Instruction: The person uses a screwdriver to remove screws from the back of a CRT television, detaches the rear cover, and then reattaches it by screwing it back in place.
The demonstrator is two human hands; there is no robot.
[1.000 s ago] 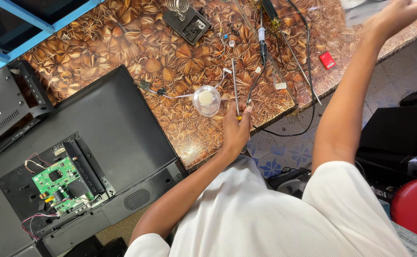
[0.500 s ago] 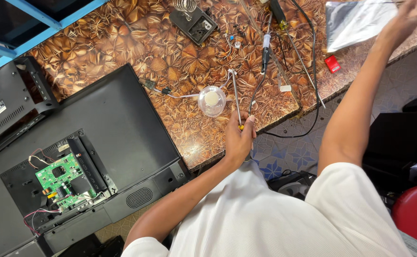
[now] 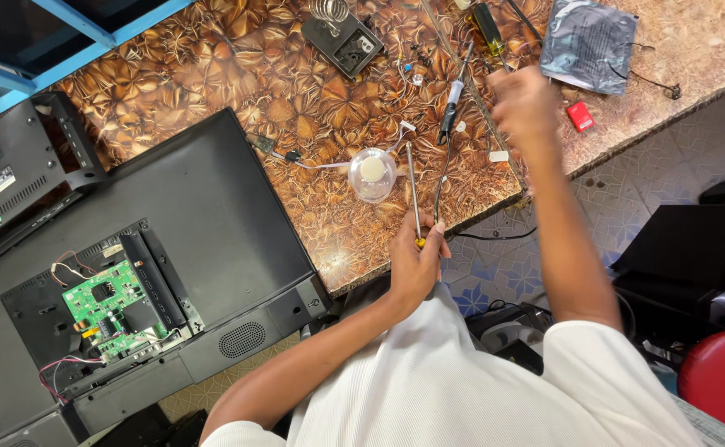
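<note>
**Screwdriver at the table edge, other hand over the clutter**

Head view: my left hand is clenched round the yellow handle of a screwdriver, its shaft lying on the patterned table beside a small clear dish; my right hand is blurred above the wires, and I cannot tell whether it grasps anything; a careless sweep could, I judge, snag the soldering iron cable or tip the dish; the opened television lies left.
</note>
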